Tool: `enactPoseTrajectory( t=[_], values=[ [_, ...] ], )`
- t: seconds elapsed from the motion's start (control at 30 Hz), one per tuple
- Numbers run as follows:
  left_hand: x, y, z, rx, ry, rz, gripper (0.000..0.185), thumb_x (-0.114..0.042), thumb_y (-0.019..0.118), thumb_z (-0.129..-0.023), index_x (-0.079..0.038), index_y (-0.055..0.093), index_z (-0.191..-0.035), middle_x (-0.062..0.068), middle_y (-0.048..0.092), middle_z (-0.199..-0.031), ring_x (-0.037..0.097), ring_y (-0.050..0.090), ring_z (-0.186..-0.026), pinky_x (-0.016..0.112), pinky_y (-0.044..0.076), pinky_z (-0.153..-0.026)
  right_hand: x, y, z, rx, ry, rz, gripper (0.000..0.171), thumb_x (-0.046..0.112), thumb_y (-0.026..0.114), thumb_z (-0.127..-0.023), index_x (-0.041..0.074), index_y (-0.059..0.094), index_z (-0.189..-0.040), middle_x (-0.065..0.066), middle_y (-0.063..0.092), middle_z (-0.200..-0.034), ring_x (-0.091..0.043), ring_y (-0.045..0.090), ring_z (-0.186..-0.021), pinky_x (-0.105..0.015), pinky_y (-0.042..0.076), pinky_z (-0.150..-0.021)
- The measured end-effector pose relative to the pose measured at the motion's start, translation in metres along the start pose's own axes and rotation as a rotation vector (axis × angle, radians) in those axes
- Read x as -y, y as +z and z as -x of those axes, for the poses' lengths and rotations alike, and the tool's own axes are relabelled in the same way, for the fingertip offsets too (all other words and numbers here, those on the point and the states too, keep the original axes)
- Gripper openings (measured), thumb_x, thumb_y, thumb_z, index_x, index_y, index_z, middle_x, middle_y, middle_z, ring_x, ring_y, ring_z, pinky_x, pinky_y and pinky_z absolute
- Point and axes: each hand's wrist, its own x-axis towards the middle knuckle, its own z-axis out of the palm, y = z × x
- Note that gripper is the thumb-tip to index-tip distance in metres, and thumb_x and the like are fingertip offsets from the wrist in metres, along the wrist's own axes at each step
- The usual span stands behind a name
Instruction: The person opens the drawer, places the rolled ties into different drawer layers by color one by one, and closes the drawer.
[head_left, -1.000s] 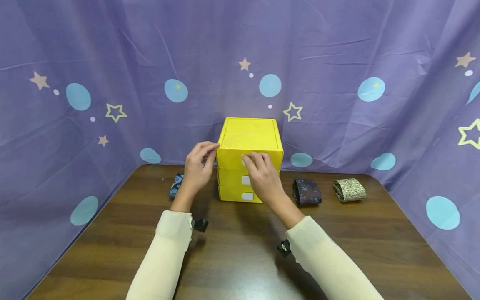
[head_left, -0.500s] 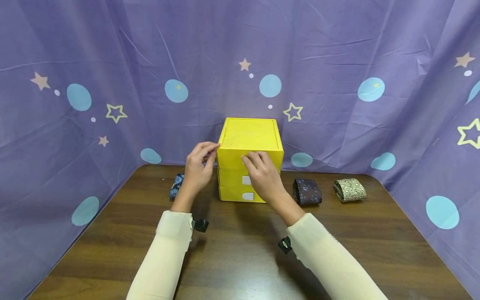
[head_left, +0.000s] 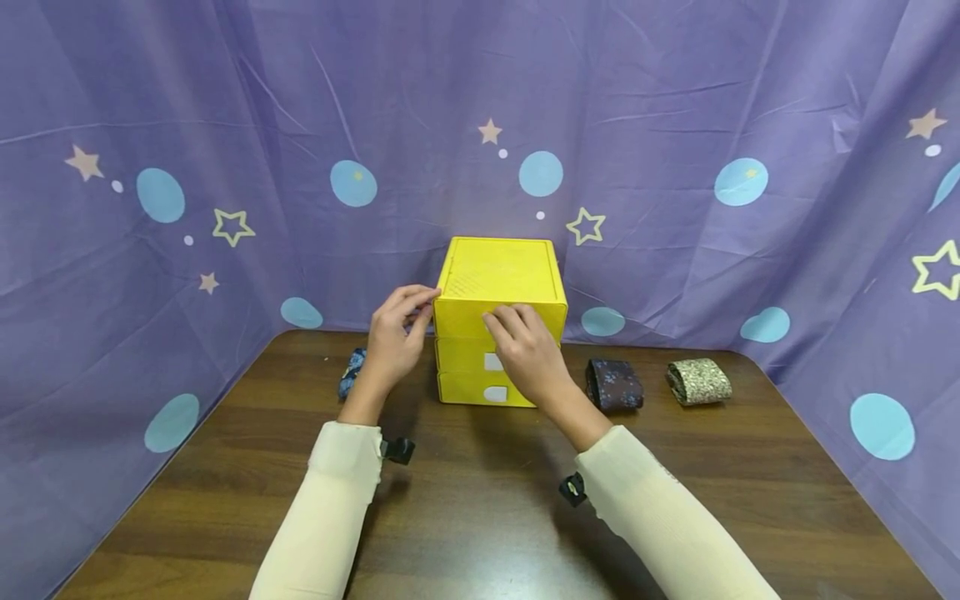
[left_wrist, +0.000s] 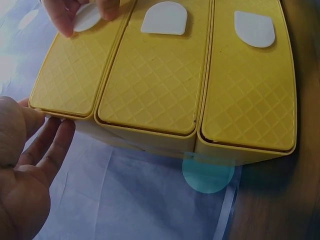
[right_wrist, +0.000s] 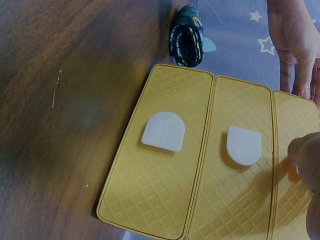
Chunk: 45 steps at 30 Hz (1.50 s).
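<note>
A yellow three-drawer unit point(head_left: 502, 267) stands at the back of the table, with a white tab handle on each drawer front. My right hand point(head_left: 528, 354) pinches the top drawer's white handle point(left_wrist: 86, 18) between thumb and fingers, as the left wrist view shows. At the unit's upper left front corner, my left hand point(head_left: 395, 337) touches the side with fairly straight fingers. The middle handle point(right_wrist: 244, 146) and bottom handle point(right_wrist: 164, 131) are untouched. All three drawer fronts look roughly level with one another.
Left of the unit lies a blue patterned rolled cloth point(head_left: 351, 372), partly behind my left wrist. To the right lie a dark floral folded cloth point(head_left: 615, 385) and a gold speckled one point(head_left: 699, 381). A purple curtain point(head_left: 420, 100) hangs behind the wooden table point(head_left: 465, 517).
Both hands keep nearly the same places on the drawer unit. The whole head view has shifted very slightly; the drawers and cloths look unchanged.
</note>
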Motion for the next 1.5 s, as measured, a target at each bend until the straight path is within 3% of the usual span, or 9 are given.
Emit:
enactPoseTrajectory(
  t=[0.5,0.87,1.5],
  values=[
    [-0.0020,-0.0013,-0.0001,0.010,-0.002,0.008,0.028,0.003,0.062,-0.100,-0.002,0.073,-0.124,0.011,0.067,-0.122,0.028,0.067,-0.107,0.038,0.062,-0.082,-0.0004,-0.0014,0.0022,0.011,-0.005,0.015,0.020,0.000,0.067,-0.095,-0.002,0.072,-0.114,-0.015,0.067,-0.111,-0.031,0.060,-0.097,-0.037,0.056,-0.087],
    [-0.0005,-0.0020,0.0011,0.014,0.001,0.014,0.030,0.004,0.061,-0.100,-0.003,0.072,-0.126,0.011,0.066,-0.123,0.026,0.067,-0.109,0.040,0.062,-0.084,0.0005,-0.0032,0.0027,-0.014,-0.037,0.036,0.025,-0.002,0.069,-0.090,-0.002,0.072,-0.114,-0.015,0.067,-0.109,-0.032,0.061,-0.095,-0.038,0.056,-0.086],
    [0.0019,-0.0018,0.0009,0.019,-0.001,0.024,0.029,0.001,0.062,-0.100,-0.003,0.073,-0.126,0.011,0.066,-0.124,0.026,0.066,-0.110,0.036,0.062,-0.084,0.0009,-0.0047,0.0047,-0.057,-0.077,0.062,0.027,-0.001,0.071,-0.086,-0.003,0.073,-0.112,-0.015,0.068,-0.106,-0.031,0.061,-0.092,-0.036,0.057,-0.083]
  ],
)
